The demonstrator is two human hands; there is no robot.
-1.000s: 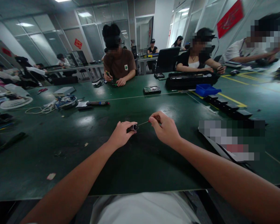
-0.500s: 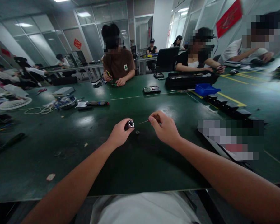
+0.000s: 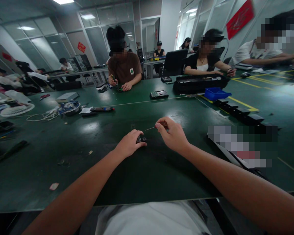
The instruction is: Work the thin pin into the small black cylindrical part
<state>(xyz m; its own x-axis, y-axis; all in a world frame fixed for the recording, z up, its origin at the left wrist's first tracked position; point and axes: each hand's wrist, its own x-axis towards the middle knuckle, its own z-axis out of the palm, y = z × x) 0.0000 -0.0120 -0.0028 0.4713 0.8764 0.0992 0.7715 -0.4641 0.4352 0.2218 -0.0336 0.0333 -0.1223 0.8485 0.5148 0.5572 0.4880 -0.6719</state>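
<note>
My left hand [image 3: 128, 145] is low over the table, its thumb and forefinger curved around a short dark cylinder [image 3: 138, 139]. Only a shiny edge of the cylinder shows; the fingers cover the rest. By those fingertips, a small dark part [image 3: 144, 139] lies on the green tabletop. My right hand [image 3: 170, 132] is closed around the handle of a thin screwdriver [image 3: 150, 129]. Its bare metal shaft points left toward my left hand, with the tip apart from the cylinder and the small part.
A booklet [image 3: 231, 147] lies right of my right arm. Farther off are a blue tray [image 3: 217, 94], a black device [image 3: 201, 85], a circuit board unit [image 3: 159, 94] and a dark pen-like tool [image 3: 102, 109]. A person [image 3: 124, 68] works across the table [image 3: 147, 176].
My left hand has lowered toward the small dark part, and the cylinder has turned so its bright ring no longer faces me. My right hand and the screwdriver have barely moved.
</note>
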